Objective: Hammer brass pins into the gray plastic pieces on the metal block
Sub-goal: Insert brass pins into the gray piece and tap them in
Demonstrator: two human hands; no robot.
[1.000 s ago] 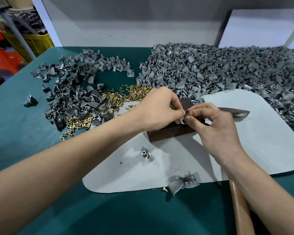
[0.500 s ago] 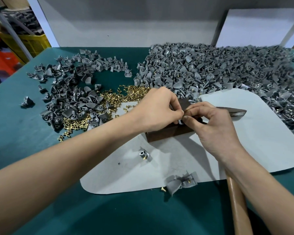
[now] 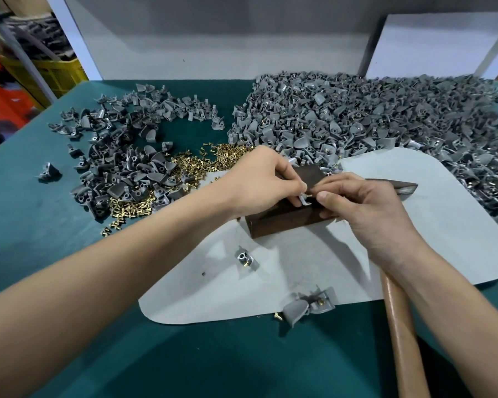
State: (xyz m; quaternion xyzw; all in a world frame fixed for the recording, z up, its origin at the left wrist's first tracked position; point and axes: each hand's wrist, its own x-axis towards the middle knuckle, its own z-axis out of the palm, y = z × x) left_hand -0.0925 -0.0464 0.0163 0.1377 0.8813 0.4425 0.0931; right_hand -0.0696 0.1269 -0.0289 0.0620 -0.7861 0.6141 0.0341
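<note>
A dark metal block (image 3: 285, 222) stands on a pale grey mat (image 3: 414, 239). Above its top, my left hand (image 3: 259, 182) pinches a small gray plastic piece (image 3: 303, 200) between thumb and fingertips. My right hand (image 3: 362, 208) meets it from the right and pinches a brass pin (image 3: 310, 195) against the piece. A hammer runs under my right hand: its metal head (image 3: 407, 188) pokes out beyond the knuckles and its wooden handle (image 3: 403, 334) runs down under my wrist. I cannot tell whether my lower fingers hold it.
A large heap of gray pieces (image 3: 371, 122) fills the back right; a smaller heap (image 3: 121, 162) lies at the left. Loose brass pins (image 3: 196, 165) are scattered between them. Two stray pieces (image 3: 245, 258) (image 3: 308, 305) lie on the mat's near part. The table is green.
Both hands stay together over the block. The fingertips have parted slightly, so the gray piece and the pin show between them. The view has shifted a little.
</note>
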